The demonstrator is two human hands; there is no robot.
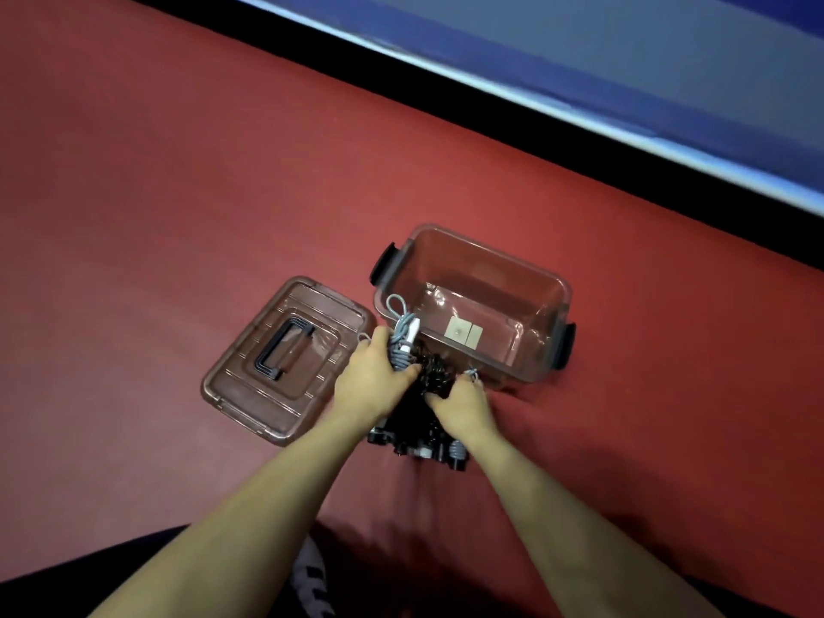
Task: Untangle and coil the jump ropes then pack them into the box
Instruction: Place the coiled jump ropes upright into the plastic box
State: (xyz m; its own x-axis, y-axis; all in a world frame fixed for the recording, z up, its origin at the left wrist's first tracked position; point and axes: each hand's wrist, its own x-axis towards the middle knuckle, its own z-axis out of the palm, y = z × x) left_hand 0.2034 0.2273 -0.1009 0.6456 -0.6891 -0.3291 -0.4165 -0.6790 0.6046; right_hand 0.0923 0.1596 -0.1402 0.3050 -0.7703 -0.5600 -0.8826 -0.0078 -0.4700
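Gripping the rope bundle (423, 376) between your left hand (372, 379) and right hand (463, 401), you have the open box (562, 291) just beyond it.

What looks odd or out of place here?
Nothing is spilled or broken. The jump ropes are one tangled bundle gripped by the left hand and right hand, outside the open box; its lid lies alongside.

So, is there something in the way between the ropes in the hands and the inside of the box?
Nothing visible blocks it. The box is open, its lid lies off to the left, and both hands hold the rope bundle right at the near wall. Only small tan squares lie inside.
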